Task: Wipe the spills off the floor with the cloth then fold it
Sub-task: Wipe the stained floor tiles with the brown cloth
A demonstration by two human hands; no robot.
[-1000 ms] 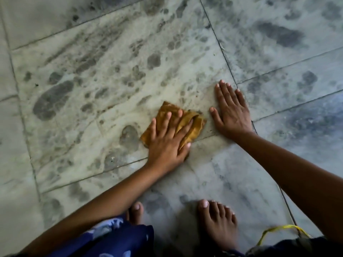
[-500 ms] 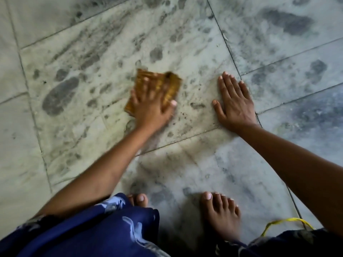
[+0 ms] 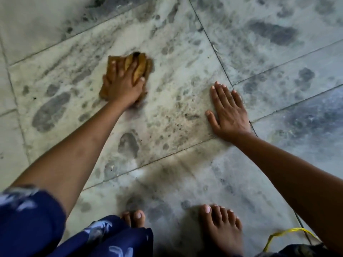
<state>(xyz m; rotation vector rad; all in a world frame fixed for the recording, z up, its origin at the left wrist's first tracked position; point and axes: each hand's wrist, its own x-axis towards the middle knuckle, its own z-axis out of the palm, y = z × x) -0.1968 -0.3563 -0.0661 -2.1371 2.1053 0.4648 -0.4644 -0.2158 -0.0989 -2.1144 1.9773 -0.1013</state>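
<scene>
A pale stone floor (image 3: pixel 185 75) of large tiles is filling the view, mottled with dark wet patches and gritty specks. A person is crouching over it, both bare arms reaching forward, with two bare feet (image 3: pixel 220 227) and a blue patterned garment (image 3: pixel 37 225) showing at the near edge. The left hand (image 3: pixel 123 84) is pressing flat, fingers spread, on a crumpled mustard-brown cloth (image 3: pixel 140 68), pinning it to the floor rather than gripping around it. The cloth is lying bunched under and beyond the palm, its long axis running from the wrist side up and away along the fingers, its far end poking out past the fingertips. The right hand (image 3: pixel 227 112) is resting open and empty, palm down, on the floor well to the right of the cloth, fingers pointing away from the body. A thin yellow cord (image 3: pixel 284 231) is looping near the right forearm, beside the right foot.
</scene>
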